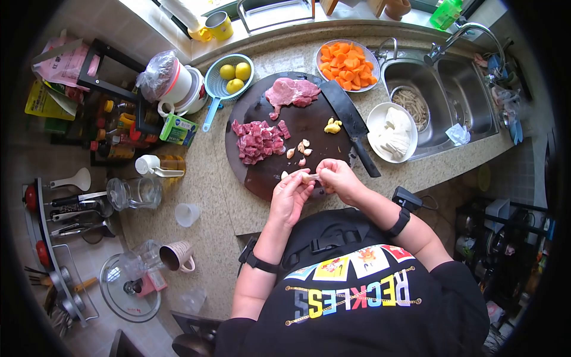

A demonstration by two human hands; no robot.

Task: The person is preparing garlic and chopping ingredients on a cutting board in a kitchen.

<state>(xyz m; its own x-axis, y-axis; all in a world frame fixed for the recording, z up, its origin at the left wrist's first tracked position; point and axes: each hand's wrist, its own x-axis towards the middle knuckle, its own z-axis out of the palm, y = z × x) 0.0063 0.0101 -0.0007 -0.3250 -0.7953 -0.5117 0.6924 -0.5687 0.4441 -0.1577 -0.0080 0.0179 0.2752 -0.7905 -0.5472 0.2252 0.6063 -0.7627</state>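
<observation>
Over the near edge of a round dark cutting board [267, 181], my left hand [292, 195] pinches a small garlic clove [306, 178]. My right hand [338, 180] is closed at the clove's other end, fingertips on its pale skin. Several loose garlic cloves [303, 146] lie just beyond my hands. Farther up the board are a piece of ginger [333, 125], a heap of cut red meat [259, 141] and a larger slab of meat [292, 95]. A cleaver [345, 110] rests along the board's right side, its black handle past the edge.
Behind the board stand a blue strainer [212, 89] with yellow-green fruits and a bowl of sliced carrots [348, 65]. To the right are a white bowl [392, 132] and a double sink [437, 98]. An oil bottle [172, 166], glass jar [143, 193] and mug [177, 256] stand left.
</observation>
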